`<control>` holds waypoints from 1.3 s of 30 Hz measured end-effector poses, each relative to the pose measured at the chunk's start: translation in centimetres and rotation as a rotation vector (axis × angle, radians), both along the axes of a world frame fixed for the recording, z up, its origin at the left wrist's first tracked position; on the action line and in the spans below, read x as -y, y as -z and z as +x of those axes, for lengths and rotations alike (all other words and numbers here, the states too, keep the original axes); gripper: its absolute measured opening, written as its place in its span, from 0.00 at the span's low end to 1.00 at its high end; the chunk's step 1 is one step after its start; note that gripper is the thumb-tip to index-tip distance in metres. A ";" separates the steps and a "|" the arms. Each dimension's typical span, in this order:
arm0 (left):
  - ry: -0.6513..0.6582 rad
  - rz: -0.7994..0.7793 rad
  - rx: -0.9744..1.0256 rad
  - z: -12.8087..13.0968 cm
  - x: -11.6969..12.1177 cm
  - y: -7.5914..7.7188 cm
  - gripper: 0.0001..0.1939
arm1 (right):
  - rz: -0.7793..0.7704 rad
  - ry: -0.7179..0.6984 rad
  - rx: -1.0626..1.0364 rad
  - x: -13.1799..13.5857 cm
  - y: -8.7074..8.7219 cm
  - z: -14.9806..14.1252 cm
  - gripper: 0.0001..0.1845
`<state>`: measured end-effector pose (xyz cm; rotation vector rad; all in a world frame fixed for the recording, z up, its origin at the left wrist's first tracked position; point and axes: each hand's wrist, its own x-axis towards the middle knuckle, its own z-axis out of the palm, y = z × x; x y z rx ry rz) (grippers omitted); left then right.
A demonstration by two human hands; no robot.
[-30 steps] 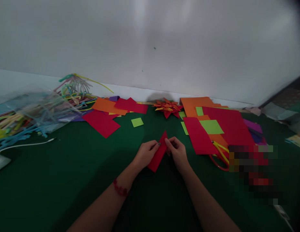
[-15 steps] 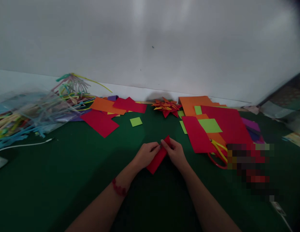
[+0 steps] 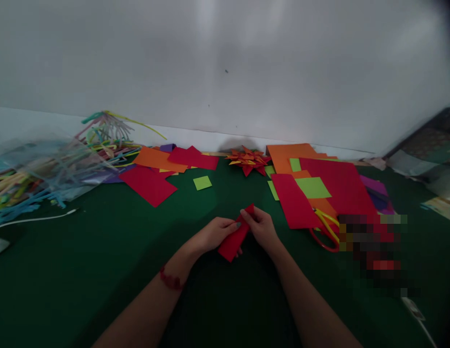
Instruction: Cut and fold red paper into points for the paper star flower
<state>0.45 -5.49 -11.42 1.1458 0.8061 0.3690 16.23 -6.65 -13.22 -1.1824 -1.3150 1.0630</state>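
Red paper: 1 piece, in 2 hands.

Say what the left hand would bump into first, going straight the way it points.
Beyond the red paper it holds, the left hand would probably meet the right hand first, though depth is unclear.

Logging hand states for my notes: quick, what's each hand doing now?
Left hand: closed, holding the red paper with its thumb on top.
Right hand: closed, pinching the same paper near its upper end.
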 end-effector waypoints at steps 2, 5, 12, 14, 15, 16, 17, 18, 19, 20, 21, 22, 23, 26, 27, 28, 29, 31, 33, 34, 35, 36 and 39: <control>-0.018 -0.015 0.009 0.0 0.0 0.1 0.17 | 0.003 0.006 0.006 0.0 -0.1 0.0 0.13; -0.033 -0.071 0.089 0.0 0.2 0.1 0.16 | 0.010 0.020 0.032 0.3 -0.5 -0.3 0.13; 0.044 -0.124 0.049 0.1 0.4 0.1 0.16 | -0.049 -0.046 0.060 1.1 -0.9 -1.2 0.12; 0.038 -0.105 0.027 0.2 0.4 0.2 0.16 | -0.026 -0.015 0.061 1.1 -0.8 -1.3 0.12; 0.030 -0.095 0.023 0.2 0.4 0.3 0.16 | -0.011 0.002 0.058 1.0 -0.7 -1.3 0.12; 0.024 -0.086 0.020 0.3 0.4 0.3 0.16 | -0.002 0.013 0.050 1.0 -0.6 -1.4 0.13; 0.022 -0.076 0.014 0.3 0.5 0.4 0.16 | -0.004 0.014 0.038 0.9 -0.6 -1.4 0.13; 0.022 -0.067 0.006 0.3 0.5 0.4 0.16 | -0.013 0.012 0.024 0.9 -0.5 -1.4 0.13; 0.021 -0.062 -0.003 0.4 0.5 0.4 0.16 | -0.021 0.009 0.013 0.8 -0.5 -1.4 0.13; 0.020 -0.059 -0.007 0.4 0.5 0.4 0.16 | -0.026 0.011 0.006 0.8 -0.4 -1.4 0.14; 0.015 -0.057 -0.005 0.4 0.5 0.4 0.16 | -0.028 0.017 0.002 0.7 -0.4 -1.3 0.14; 0.012 -0.058 0.003 0.4 0.5 0.4 0.15 | -0.027 0.033 -0.003 0.6 -0.4 -1.3 0.14; 0.016 -0.063 0.016 0.3 0.4 0.4 0.15 | -0.025 0.054 -0.008 0.5 -0.3 -1.1 0.14; 0.072 -0.071 0.055 0.2 0.2 0.4 0.15 | -0.025 0.132 -0.020 0.3 -0.2 -0.7 0.14; 0.089 -0.064 0.057 0.2 0.2 0.4 0.15 | -0.025 0.152 -0.024 0.2 -0.1 -0.5 0.14; 0.094 -0.050 0.051 0.2 0.2 0.4 0.15 | -0.025 0.163 -0.027 0.2 -0.1 -0.4 0.14; 0.087 -0.034 0.040 0.3 0.2 0.4 0.15 | -0.021 0.171 -0.029 0.1 0.0 -0.4 0.14; 0.056 -0.019 0.009 0.3 0.3 0.4 0.14 | -0.013 0.180 -0.025 0.1 0.1 -0.3 0.14; 0.029 -0.034 -0.010 0.3 0.3 0.2 0.15 | -0.020 0.195 -0.028 0.1 0.0 -0.2 0.15; 0.021 -0.049 -0.010 0.3 0.4 0.1 0.15 | -0.030 0.207 -0.040 0.1 0.0 -0.2 0.15; 0.019 -0.066 -0.004 0.3 0.4 0.0 0.15 | -0.047 0.223 -0.064 0.1 -0.2 -0.1 0.15; 0.022 -0.079 0.008 0.2 0.4 -0.2 0.16 | -0.067 0.245 -0.100 0.0 -0.3 0.1 0.15; 0.039 -0.083 0.049 0.1 0.4 -0.3 0.16 | -0.118 0.306 -0.202 -0.2 -0.7 0.6 0.14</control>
